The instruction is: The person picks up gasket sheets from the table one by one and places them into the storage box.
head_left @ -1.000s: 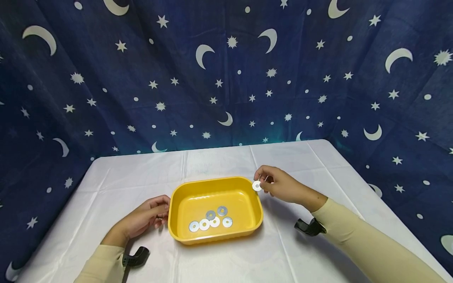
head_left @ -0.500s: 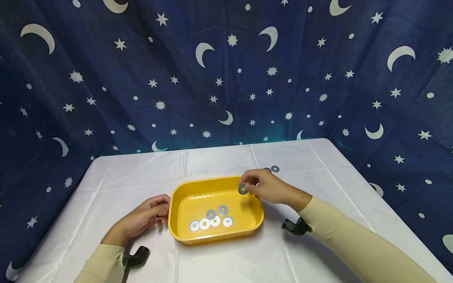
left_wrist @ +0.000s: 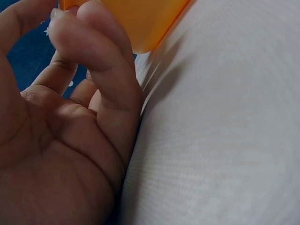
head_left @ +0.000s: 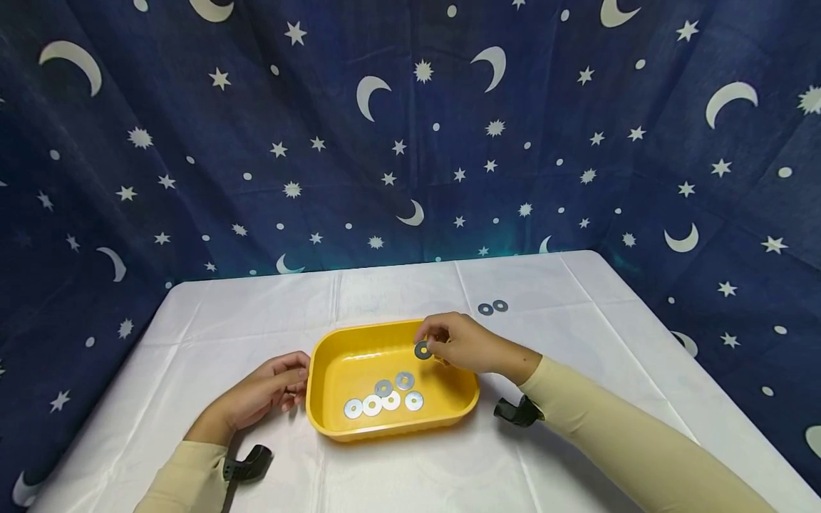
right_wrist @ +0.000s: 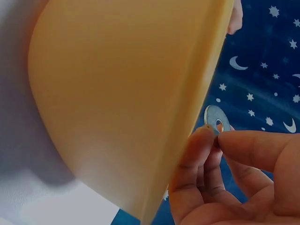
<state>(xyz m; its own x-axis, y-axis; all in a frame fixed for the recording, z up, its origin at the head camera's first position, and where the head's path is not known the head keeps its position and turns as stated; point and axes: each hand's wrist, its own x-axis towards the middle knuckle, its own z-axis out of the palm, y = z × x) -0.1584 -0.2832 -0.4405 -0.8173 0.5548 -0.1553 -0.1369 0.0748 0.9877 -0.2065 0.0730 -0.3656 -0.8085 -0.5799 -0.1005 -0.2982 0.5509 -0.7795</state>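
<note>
A yellow plastic tub (head_left: pixel 393 432) stands on the table with several flat metal washers (head_left: pixel 383 388) lying on its floor, mostly toward the front. My right hand (head_left: pixel 471 345) is over the tub's right part, pinching one washer (head_left: pixel 422 350) between thumb and index finger. In the right wrist view that held washer (right_wrist: pixel 216 116) shows its centre hole, just beyond the rim. At the tub's left end is my left hand (head_left: pixel 261 392), its loosely bent fingers at the outer wall. The left wrist view shows those fingertips by the orange-looking wall (left_wrist: pixel 145 23), palm empty.
Two dark washers (head_left: pixel 492 307) lie side by side on the white tablecloth (head_left: pixel 256 313), behind and right of the tub. A dark blue curtain (head_left: pixel 359 164) with moons and stars closes off the back and sides. Black wrist devices (head_left: pixel 249 464) sit by both sleeves.
My right hand has moved left from the tub's right rim to over its inside, carrying the washer. This uncovered two washers on the table. The left hand stays where it was.
</note>
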